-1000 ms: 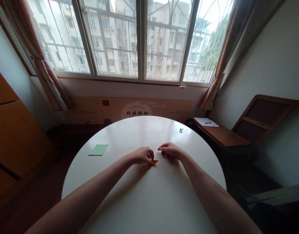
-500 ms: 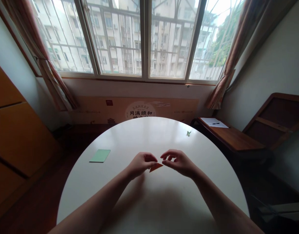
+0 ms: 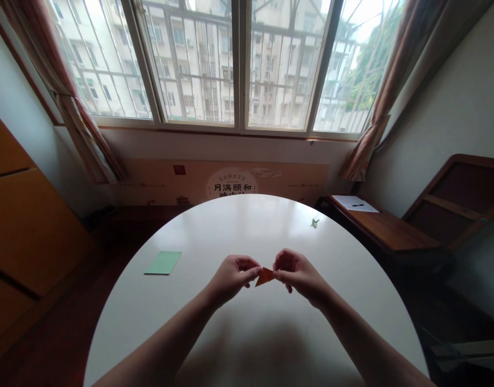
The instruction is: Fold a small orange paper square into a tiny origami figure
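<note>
A small folded piece of orange paper (image 3: 264, 277) is held up between my two hands over the white round table (image 3: 247, 226). My left hand (image 3: 236, 275) pinches its left edge between thumb and fingers. At its right corner, my right hand (image 3: 298, 273) grips the paper, thumb against a bent forefinger. The paper shows a pointed, triangular outline with its tip toward the lower left. Fingers cover parts of its edges, so its full shape is hidden.
A stack of green square paper (image 3: 163, 263) lies on the table's left side. Toward the back right sits a small green folded paper figure (image 3: 314, 222). Beyond the table, a wooden chair (image 3: 392, 228) bears a white sheet (image 3: 355, 203) and a dark pen (image 3: 357, 205).
My right hand has closed on the orange paper's right corner, where before it was slightly apart. The paper has shifted a little right and more of it shows.
</note>
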`<control>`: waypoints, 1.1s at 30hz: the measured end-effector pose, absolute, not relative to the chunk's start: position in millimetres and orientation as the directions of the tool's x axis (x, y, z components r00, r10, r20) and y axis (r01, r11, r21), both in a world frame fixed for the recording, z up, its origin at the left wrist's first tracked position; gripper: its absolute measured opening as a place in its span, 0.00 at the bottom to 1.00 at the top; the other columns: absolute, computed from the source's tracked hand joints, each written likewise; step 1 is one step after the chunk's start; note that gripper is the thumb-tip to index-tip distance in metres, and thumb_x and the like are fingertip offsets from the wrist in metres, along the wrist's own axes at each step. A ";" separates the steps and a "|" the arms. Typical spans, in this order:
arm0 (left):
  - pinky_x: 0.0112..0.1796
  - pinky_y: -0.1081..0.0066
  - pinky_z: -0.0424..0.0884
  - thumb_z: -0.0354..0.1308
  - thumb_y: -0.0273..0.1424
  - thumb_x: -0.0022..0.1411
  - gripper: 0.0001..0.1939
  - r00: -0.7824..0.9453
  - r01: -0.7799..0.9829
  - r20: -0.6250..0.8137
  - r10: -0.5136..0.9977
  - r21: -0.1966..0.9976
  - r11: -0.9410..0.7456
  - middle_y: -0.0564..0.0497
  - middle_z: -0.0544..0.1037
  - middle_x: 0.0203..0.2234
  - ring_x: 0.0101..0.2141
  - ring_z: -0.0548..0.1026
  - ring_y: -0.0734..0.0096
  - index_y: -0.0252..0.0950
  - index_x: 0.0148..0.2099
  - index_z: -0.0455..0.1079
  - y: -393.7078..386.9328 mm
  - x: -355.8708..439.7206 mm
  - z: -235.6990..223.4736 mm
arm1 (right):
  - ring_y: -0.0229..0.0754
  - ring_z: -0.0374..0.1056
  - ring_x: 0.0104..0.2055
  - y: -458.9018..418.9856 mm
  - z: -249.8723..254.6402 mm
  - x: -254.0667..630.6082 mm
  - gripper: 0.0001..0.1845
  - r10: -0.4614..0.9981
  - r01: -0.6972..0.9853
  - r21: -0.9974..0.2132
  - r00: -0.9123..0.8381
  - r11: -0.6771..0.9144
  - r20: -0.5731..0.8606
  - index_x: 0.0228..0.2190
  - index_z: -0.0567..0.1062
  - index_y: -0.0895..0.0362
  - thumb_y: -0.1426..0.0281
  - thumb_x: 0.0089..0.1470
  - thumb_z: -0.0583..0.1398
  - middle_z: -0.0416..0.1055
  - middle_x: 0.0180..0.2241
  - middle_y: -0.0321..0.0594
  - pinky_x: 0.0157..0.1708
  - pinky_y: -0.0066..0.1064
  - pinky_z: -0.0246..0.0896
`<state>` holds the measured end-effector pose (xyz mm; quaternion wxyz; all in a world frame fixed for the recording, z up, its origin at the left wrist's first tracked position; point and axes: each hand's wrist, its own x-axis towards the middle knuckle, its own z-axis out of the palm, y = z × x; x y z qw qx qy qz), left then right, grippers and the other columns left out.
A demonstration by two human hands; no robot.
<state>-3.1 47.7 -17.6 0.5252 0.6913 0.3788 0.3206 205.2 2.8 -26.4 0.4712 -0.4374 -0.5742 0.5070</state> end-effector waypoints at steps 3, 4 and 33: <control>0.23 0.72 0.70 0.65 0.39 0.54 0.14 0.518 0.208 0.061 0.853 0.958 -0.195 0.47 0.79 0.24 0.23 0.72 0.70 0.30 0.32 0.79 46.8 -3.3 -17.5 | 0.34 0.60 0.25 0.7 -26.2 201.4 0.08 0.978 0.023 -0.994 -0.183 0.103 0.098 0.30 0.71 0.58 0.72 0.47 0.65 0.68 0.27 0.34 0.17 0.22 0.55; 0.23 0.72 0.69 0.64 0.38 0.54 0.14 0.519 0.212 0.065 0.852 0.956 -0.202 0.47 0.79 0.24 0.23 0.72 0.70 0.30 0.32 0.79 46.6 -3.5 -17.7 | 0.35 0.61 0.26 0.1 -26.3 200.1 0.08 0.978 0.021 -0.994 -0.183 0.110 0.104 0.30 0.71 0.58 0.72 0.46 0.65 0.68 0.27 0.35 0.18 0.23 0.55; 0.27 0.72 0.64 0.60 0.29 0.46 0.08 0.512 0.255 0.069 0.856 0.940 -0.228 0.51 0.77 0.20 0.25 0.70 0.70 0.33 0.28 0.80 27.3 9.8 -19.6 | 0.34 0.58 0.26 -1.7 -52.7 177.6 0.15 0.960 -0.027 -0.983 -0.214 0.182 0.183 0.35 0.63 0.54 0.77 0.44 0.60 0.62 0.24 0.27 0.26 0.25 0.53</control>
